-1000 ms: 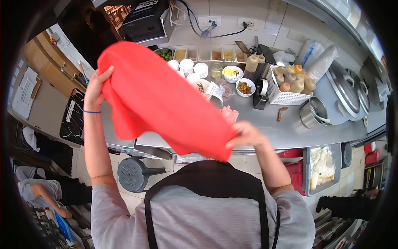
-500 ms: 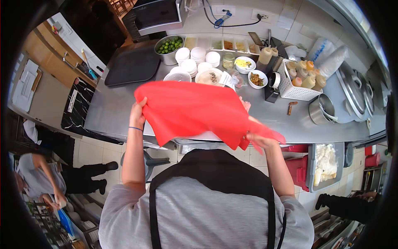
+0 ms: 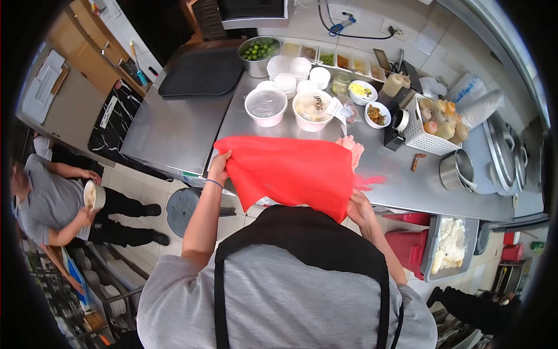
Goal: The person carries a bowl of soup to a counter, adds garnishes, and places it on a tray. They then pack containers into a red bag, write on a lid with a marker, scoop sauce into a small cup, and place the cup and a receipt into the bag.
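Note:
A red cloth bag, with what looks like a strap at its right end, is stretched between my two hands in front of the counter's edge. My left hand pinches its upper left corner. At the lower right side my right hand is closed on the fabric, some fingers hidden behind it. Just beyond the bag stand a lidded round tub and a second lidded tub with writing on its lid and a paper slip. A crumpled pink thing lies at the bag's right edge.
Stacked white lids, a pot of limes and small bowls stand farther back. At right are a basket of sauce bottles and a metal pot. A person holding a bowl stands at left.
The bag has come lower and nearer my body, and my right hand has moved inward. Both tubs now show fully. The person at left has turned and now holds a bowl.

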`<state>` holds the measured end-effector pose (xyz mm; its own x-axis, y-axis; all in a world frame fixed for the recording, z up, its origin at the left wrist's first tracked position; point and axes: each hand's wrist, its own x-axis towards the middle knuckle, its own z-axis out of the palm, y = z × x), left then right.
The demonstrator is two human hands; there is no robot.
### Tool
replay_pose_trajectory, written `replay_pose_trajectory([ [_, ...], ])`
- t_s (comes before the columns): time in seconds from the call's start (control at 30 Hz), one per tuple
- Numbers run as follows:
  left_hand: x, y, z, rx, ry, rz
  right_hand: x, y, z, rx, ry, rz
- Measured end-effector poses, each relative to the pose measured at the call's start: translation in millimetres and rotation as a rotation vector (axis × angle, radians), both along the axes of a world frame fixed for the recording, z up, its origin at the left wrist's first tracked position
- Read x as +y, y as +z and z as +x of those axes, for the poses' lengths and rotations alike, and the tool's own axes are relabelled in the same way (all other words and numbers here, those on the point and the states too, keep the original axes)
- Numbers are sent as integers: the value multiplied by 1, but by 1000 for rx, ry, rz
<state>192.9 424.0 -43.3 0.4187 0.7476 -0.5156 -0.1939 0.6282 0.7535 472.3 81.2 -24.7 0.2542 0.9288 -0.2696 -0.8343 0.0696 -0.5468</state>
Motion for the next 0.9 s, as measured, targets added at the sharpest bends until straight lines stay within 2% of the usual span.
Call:
replay_pose_trajectory([
  [0.13,2,-10,-3,10,30,10,4,51,1,-244,138,119],
  [0.2,-1,-1,1,21,30,8,6,58,3,-275,96,56],
  [0.27,-5,11,9,91,-38,13,10,59,6,-462,-13,-175],
  [0.4,-13,28,23,210,-124,137,12,68,26,-498,-98,-96],
  [0.43,1,-8,22,295,-99,303,12,80,32,-491,-153,-104],
  [0.47,-6,-2,21,297,-82,302,13,91,35,-484,-207,-111],
  [0.53,-38,32,36,1301,92,1264,15,105,39,-469,-225,-81],
  [0.6,-66,79,51,884,-39,1382,29,117,31,-450,-233,-49],
  [0.63,-75,73,64,711,-169,1416,38,123,17,-455,-252,-63],
  [0.67,-109,110,75,422,-348,1041,46,126,4,-461,-274,-79],
  [0.7,-126,127,85,217,-586,908,54,117,-5,-568,-218,-169],
  [0.73,-145,146,93,32,-708,637,64,115,-23,-571,-204,-169],
  [0.77,-159,151,100,-118,-758,618,74,115,-47,-699,-155,-128],
  [0.8,-169,147,112,-209,-669,837,80,113,-59,-825,-106,-86],
  [0.9,-160,146,111,-52,-594,938,84,99,-54,-938,-15,-12],
])
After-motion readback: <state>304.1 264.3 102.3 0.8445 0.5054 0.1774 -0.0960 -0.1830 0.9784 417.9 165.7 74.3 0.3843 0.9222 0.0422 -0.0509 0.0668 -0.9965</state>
